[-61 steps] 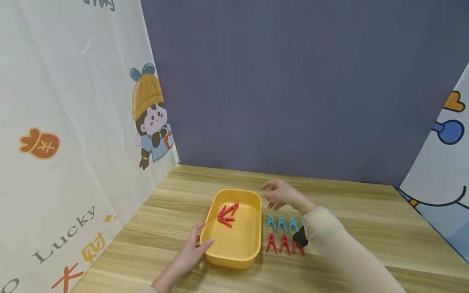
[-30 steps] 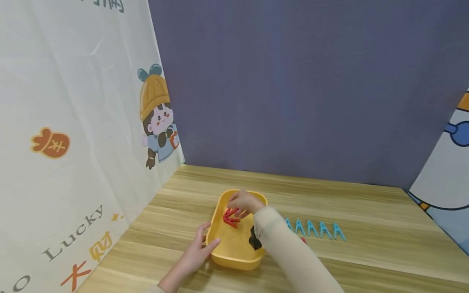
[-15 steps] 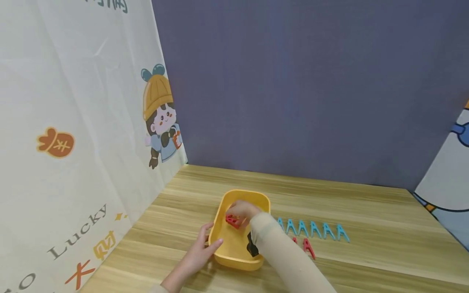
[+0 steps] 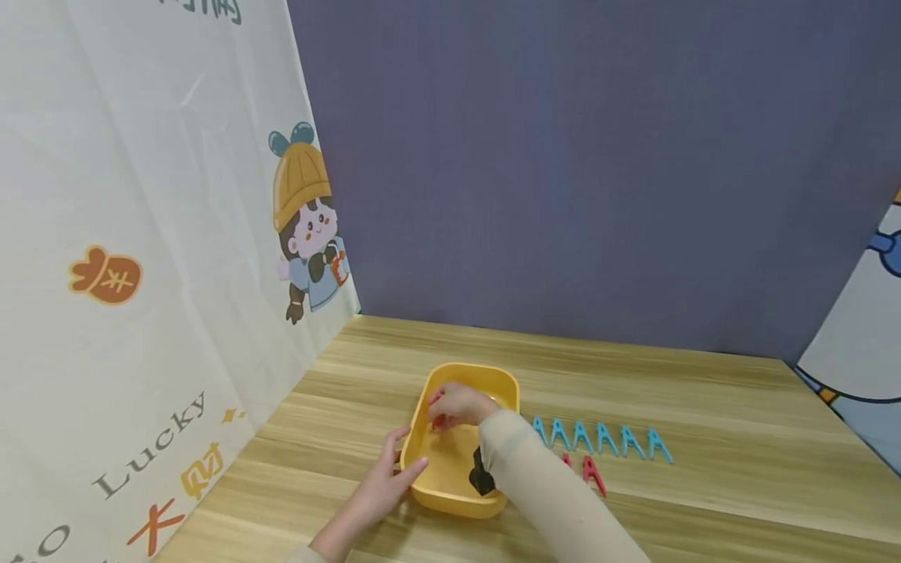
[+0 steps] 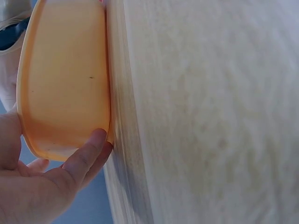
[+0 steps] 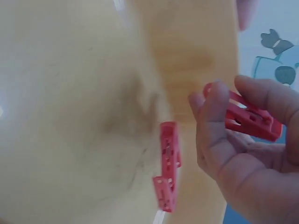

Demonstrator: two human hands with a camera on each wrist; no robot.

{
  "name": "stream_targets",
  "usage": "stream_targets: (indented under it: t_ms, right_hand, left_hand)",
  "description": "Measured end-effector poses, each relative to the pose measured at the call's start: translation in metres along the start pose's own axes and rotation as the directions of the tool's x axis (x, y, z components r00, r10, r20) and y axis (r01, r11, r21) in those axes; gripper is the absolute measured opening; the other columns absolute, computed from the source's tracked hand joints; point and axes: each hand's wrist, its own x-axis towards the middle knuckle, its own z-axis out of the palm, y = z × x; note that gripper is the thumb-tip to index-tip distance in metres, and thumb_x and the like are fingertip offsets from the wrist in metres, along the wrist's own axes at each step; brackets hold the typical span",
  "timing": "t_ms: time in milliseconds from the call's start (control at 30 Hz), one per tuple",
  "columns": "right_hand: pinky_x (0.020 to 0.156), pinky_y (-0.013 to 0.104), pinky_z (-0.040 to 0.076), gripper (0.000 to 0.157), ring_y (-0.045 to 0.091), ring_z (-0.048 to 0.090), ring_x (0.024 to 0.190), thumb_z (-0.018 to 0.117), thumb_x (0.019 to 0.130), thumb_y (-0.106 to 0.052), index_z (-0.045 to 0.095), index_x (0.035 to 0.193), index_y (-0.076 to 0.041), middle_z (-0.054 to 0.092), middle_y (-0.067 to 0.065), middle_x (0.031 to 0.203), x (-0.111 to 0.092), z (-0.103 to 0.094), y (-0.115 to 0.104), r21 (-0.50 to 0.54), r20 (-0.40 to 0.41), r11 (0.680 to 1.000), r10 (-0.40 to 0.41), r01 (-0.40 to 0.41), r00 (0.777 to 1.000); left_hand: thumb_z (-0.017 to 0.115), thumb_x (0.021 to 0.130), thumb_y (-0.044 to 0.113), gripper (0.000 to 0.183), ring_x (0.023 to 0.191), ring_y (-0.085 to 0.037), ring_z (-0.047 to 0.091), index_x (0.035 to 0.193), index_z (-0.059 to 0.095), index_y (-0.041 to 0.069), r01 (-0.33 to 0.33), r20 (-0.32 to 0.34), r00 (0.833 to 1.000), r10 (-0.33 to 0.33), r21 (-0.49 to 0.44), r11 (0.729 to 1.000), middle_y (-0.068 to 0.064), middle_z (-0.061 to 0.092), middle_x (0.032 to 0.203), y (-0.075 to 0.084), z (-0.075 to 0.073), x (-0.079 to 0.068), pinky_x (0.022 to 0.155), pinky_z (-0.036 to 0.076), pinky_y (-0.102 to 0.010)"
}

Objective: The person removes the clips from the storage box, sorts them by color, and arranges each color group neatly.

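A yellow plastic bin [image 4: 454, 507] stands on the wooden table. My left hand [image 4: 380, 489] grips its near left side, the thumb over the rim and the fingers against the outer wall, as the left wrist view also shows. Inside the bin, my right hand [image 4: 459, 402] pinches a red clothespin [image 6: 252, 122] between thumb and fingers, raised off the floor. Below that hand, at least one more red clothespin [image 6: 169, 151] lies in the bin. The head view hides most of these pins behind the right hand.
Right of the bin lies a row of several blue clothespins [image 4: 604, 439]. Nearer the front are red clothespins [image 4: 594, 474], partly covered by the right sleeve [image 4: 556, 493]. A printed white sheet [image 4: 176, 313] hangs at the left and a dark cloth [image 4: 549, 172] behind.
My right hand has gone from beyond the bin's right rim down into the bin and picked up a red clothespin from the cluster there. The left hand has kept its hold on the bin.
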Motion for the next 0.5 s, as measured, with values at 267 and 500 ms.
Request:
stream_targets:
  t_ms: [267, 500]
  right_hand:
    - [0.063, 0.028, 0.053, 0.012, 0.014, 0.054, 0.057, 0.056, 0.082, 0.008, 0.05, 0.077, -0.001, 0.055, 0.008, 0.069, -0.01, -0.007, -0.019, 0.031, 0.041, 0.998, -0.047, 0.045, 0.998]
    - [0.064, 0.036, 0.053, 0.025, 0.029, 0.062, 0.065, 0.056, 0.084, 0.003, 0.044, 0.106, 0.008, 0.057, 0.014, 0.078, -0.021, -0.021, -0.03, 0.001, -0.051, 0.997, -0.075, 0.075, 0.996]
  left_hand:
    - [0.052, 0.095, 0.026, 0.064, 0.098, -0.039, 0.055, 0.141, 0.015, -0.001, 0.002, -0.006, 1.0, -0.002, -0.013, 1.0, -0.038, 0.041, 0.121, 0.0, 0.001, 0.0, 0.072, 0.053, -0.042]
    - [0.054, 0.094, 0.027, 0.066, 0.097, -0.038, 0.056, 0.14, 0.017, -0.001, 0.006, -0.019, 1.0, -0.007, -0.022, 1.0, -0.039, 0.041, 0.121, 0.001, 0.002, 0.0, 0.072, 0.053, -0.041]
